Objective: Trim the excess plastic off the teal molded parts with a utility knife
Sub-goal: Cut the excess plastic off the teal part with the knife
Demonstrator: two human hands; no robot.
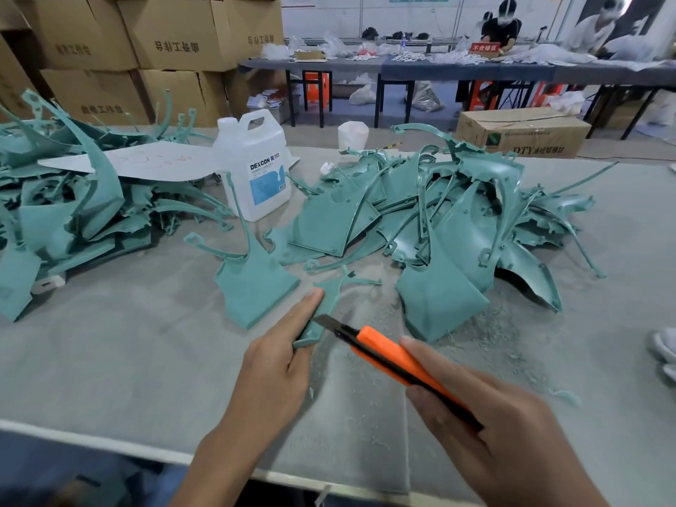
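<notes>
Grey felt-like table [109, 360], matte, dusty toward the right. Brown cardboard boxes [175, 34] stacked behind it on the left.

Two heaps of teal molded parts: left heap [73, 214] and right heap [457, 221], well apart. Thin curved shells with long hooked ribs, tangled, semi-gloss. A white flat sheet [146, 161] lies on top of the left heap. A white plastic jug [256, 170] with a blue label stands upright between the heaps.

One loose part [256, 287] stands alone in front of the jug: fan-shaped panel, with a thin arm curving up.

Right hand [494, 426]: comes in from lower right, fingers wrapped round the rear of the utility knife [387, 354], forefinger laid along the top of its orange body. Knife points up-left, black blade extended.

Left hand [278, 371]: comes in from below, back of hand to camera, forefinger stretched along the small part [327, 298], other fingers curled under it. So it's gripped, low over the table near the front edge.

The small part is a narrow flat strip with a forked far end, sticking up and away past the fingertip. The blade tip sits at the strip's right edge just beside the left forefinger. It's probably touching, but the view is too blurred to confirm.

Fine teal-grey shavings [494, 342] are scattered on the felt beside the right heap.
</notes>
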